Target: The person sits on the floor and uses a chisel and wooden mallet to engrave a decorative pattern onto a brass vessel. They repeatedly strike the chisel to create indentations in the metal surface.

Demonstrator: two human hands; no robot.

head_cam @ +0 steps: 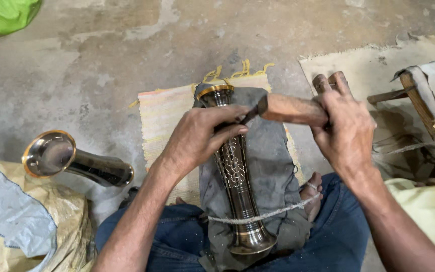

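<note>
A tall dark metal vase [235,171] with a brass rim lies lengthwise along the person's lap on a grey cloth [270,161], mouth pointing away, flared foot near the body; a pale cord [265,215] crosses its lower stem and seems to tie it down against the legs; partway up its body a bright scale-like pattern shows where the dark coat has been cut through. The left hand [197,138] rests on the upper body of the vase, fingers pressed together and pinching a thin dark tool [250,115] whose tip sits at the metal; the right hand [346,128] is closed around a wooden-handled striking tool [290,108], its near end meeting the head of the thin tool. By my reading the engraving step is under way, the pattern being carried upward toward the rim; the next move calls for a light, square tap and a steady tip so the line does not skid. Beyond the cloth a striped woven mat [164,118] lies on the concrete floor [101,55]; a second dark vase [74,162] lies on its side at the left, above a yellowish sack [51,216].
</note>
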